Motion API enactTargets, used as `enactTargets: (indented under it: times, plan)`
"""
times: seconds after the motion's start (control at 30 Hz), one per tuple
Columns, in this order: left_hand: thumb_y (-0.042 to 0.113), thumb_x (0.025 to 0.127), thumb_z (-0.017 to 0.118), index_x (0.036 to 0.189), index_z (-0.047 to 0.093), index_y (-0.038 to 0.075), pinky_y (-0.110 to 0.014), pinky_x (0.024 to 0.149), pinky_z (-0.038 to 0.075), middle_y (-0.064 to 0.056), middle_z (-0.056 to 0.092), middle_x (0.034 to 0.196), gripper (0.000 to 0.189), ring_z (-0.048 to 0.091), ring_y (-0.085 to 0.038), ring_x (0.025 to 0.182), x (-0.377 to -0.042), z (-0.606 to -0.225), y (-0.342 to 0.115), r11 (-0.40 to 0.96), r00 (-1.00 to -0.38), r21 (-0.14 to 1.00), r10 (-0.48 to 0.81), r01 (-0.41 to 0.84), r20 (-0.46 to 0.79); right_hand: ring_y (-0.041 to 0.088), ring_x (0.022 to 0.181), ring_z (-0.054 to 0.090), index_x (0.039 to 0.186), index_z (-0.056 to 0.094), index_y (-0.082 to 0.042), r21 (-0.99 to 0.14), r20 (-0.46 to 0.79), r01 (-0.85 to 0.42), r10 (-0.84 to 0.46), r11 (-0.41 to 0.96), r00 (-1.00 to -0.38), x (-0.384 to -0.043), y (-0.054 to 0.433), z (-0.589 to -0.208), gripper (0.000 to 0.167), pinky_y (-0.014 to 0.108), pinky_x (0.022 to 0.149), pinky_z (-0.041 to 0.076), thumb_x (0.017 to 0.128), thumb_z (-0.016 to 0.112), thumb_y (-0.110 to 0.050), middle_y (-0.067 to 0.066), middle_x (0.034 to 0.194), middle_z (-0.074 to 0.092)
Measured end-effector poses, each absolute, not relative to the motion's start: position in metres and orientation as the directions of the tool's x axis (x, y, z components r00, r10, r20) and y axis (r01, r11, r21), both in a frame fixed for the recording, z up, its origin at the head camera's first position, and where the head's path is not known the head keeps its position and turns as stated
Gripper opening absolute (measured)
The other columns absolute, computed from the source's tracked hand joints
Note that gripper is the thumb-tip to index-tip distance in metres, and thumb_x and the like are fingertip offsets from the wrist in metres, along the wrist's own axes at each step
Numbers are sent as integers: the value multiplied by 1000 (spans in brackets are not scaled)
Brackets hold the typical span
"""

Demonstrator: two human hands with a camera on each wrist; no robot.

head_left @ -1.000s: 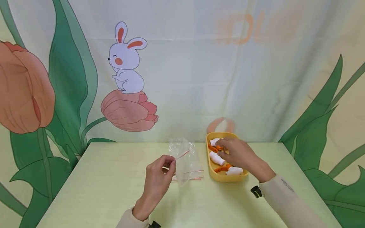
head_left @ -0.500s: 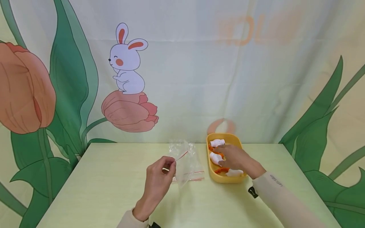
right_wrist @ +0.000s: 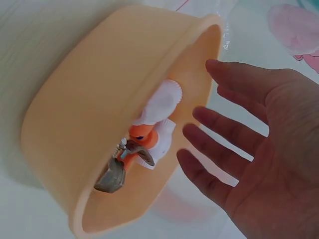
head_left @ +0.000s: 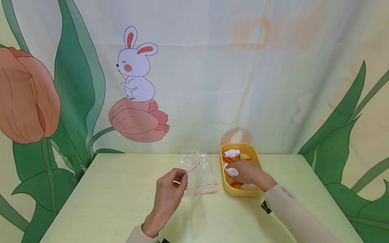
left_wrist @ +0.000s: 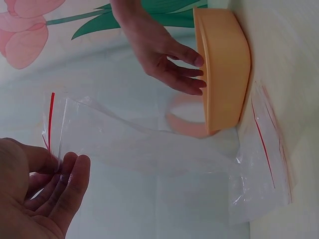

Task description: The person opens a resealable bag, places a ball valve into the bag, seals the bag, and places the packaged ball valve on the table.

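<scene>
My left hand [head_left: 170, 189] pinches the red-lined mouth of a clear zip bag [left_wrist: 129, 134] between thumb and fingers, and the bag hangs down toward the table. My right hand [head_left: 247, 173] reaches over the yellow box [head_left: 243, 193]. In the right wrist view its fingers [right_wrist: 219, 154] are spread at the box's opening, with nothing held. Inside the box lie white, barrel-shaped pieces [head_left: 232, 153] with orange parts [right_wrist: 138, 131]. A grey-brown piece [right_wrist: 110, 177] lies beside them. In the head view the right hand partly hides these pieces.
Several more clear zip bags [left_wrist: 259, 164] with red seal lines lie flat on the pale green table [head_left: 115, 195], left of the box. Behind the table's back edge hangs a curtain [head_left: 194, 94] printed with a rabbit and tulips.
My right hand has moved down and nearer over the box, uncovering the white piece at its far end. The left hand stays in place, still pinching the bag.
</scene>
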State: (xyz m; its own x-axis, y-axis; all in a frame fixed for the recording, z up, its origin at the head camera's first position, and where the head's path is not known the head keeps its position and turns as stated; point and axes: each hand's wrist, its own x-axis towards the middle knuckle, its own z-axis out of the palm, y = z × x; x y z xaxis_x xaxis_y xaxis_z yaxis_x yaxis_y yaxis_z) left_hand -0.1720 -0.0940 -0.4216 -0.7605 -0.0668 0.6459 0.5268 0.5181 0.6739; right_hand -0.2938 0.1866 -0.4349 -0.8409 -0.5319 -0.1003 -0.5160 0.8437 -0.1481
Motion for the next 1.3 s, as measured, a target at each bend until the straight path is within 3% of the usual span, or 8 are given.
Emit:
enactTargets:
  times: [0.1, 0.27, 0.47, 0.77, 1.07, 1.3]
  plan:
    - [-1, 85, 70, 88, 68, 8, -18, 54, 53, 2, 68, 72, 10, 63, -4, 61, -172, -422, -94, 519, -763, 675, -67, 524, 643, 18, 87, 61, 109, 70, -18, -150, -114, -527, -544, 837, -831, -295, 185, -438, 19, 36, 81, 52, 90, 68, -18, 0, 98, 71]
    - [-1, 85, 70, 88, 68, 8, -17, 54, 52, 2, 68, 72, 10, 63, -4, 61, -172, -423, -94, 520, -766, 676, -64, 522, 640, 17, 89, 62, 117, 71, -19, -157, -162, -489, -510, 858, -845, -298, 183, -445, 26, 38, 85, 54, 91, 68, -17, 2, 108, 72]
    - [-2, 85, 70, 88, 68, 8, -19, 54, 53, 2, 68, 72, 10, 63, -4, 60, -173, -423, -95, 517, -757, 674, -73, 528, 649, 15, 87, 58, 112, 73, -23, -200, -224, -425, -463, 883, -857, -301, 176, -448, 21, 39, 90, 54, 94, 65, -16, -4, 106, 70]
    - [-2, 85, 70, 87, 68, 9, -15, 55, 52, 2, 68, 72, 11, 64, -5, 61, -173, -424, -94, 505, -757, 678, -71, 534, 649, 16, 86, 55, 109, 73, -24, -176, -260, -361, -396, 916, -881, -301, 171, -458, 23, 37, 89, 51, 94, 63, -11, -7, 101, 67]
    - [-3, 83, 72, 86, 68, 9, -15, 55, 51, 2, 69, 72, 12, 65, -6, 61, -175, -427, -92, 510, -752, 671, -69, 538, 655, 16, 80, 54, 94, 72, -22, -142, -247, -390, -414, 910, -876, -304, 167, -461, 16, 36, 82, 51, 94, 61, -10, -6, 90, 64]
    - [-2, 83, 72, 87, 68, 8, -20, 55, 53, 1, 70, 73, 12, 65, -7, 62, -174, -428, -92, 525, -762, 675, -74, 519, 643, 16, 73, 53, 78, 67, -20, -40, -207, -504, -501, 863, -840, -305, 164, -471, 20, 36, 76, 50, 91, 62, -6, -3, 78, 61]
